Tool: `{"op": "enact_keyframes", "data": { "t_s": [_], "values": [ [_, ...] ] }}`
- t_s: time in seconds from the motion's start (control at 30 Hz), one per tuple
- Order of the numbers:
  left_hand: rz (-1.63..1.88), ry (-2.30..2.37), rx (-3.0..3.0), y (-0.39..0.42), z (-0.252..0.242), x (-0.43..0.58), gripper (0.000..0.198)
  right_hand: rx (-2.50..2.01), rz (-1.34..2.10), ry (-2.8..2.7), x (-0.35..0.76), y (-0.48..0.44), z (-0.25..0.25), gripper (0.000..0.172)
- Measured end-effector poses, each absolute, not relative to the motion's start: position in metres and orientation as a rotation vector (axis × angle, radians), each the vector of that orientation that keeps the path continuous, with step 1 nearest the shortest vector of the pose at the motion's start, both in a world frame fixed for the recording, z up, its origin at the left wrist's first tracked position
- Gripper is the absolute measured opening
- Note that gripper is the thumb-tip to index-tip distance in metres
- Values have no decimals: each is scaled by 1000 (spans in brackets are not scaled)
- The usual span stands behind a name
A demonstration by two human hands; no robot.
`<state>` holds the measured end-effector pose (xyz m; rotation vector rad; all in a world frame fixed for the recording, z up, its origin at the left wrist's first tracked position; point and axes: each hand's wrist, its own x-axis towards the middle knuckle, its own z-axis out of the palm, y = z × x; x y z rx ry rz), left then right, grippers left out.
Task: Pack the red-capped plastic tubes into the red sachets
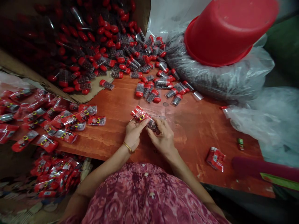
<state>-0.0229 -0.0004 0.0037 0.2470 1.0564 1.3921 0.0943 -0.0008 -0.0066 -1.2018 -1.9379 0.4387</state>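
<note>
My left hand (pixel 133 132) pinches a small red printed sachet (pixel 139 114) above the reddish-brown table (pixel 193 124). My right hand (pixel 163 135) is closed on a small clear tube of dark beads (pixel 153 125) whose end meets the sachet's open side. Both hands sit together near the table's middle, close to my body. A thin gold bangle circles my left wrist.
Red-capped clear tubes (pixel 149 90) spill from a cardboard box (pixel 77 46) at the back. Filled red sachets (pixel 58 121) pile up on the left. A red bucket (pixel 224 31) rests on a plastic bag (pixel 221 74) at back right. One stack of sachets (pixel 215 158) lies at right.
</note>
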Motion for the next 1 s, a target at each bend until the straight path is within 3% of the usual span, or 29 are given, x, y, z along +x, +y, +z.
{"op": "enact_keyframes", "data": {
  "t_s": [0.2, 0.3, 0.4, 0.57, 0.7, 0.8, 0.93, 1.0],
  "values": [
    [1403, 1038, 295, 2, -1, -22, 29, -1272, 590, -1897, 82, 6, -2, 30],
    [1421, 995, 271, 4, 1, -24, 31, -1282, 586, -1850, 75, 7, -3, 34],
    [1444, 962, 203, 6, 6, -34, 29, -1191, 843, -1754, 74, 6, -8, 42],
    [1351, 945, 161, 4, 6, -42, 24, -1095, 1245, -1447, 71, 12, -11, 22],
    [1308, 941, 75, 2, 5, -49, 7, -1102, 1302, -1475, 59, 30, -11, 26],
    [1443, 995, -51, 6, 10, -81, 14, -1165, 1169, -1657, 61, 43, -16, 30],
    [1874, 1102, -172, 7, 15, -137, 32, -1292, 749, -2066, 81, 46, -23, 31],
    [1901, 1179, -85, 3, 11, -146, 40, -1341, 568, -2265, 87, 41, -26, 35]
  ]
}}
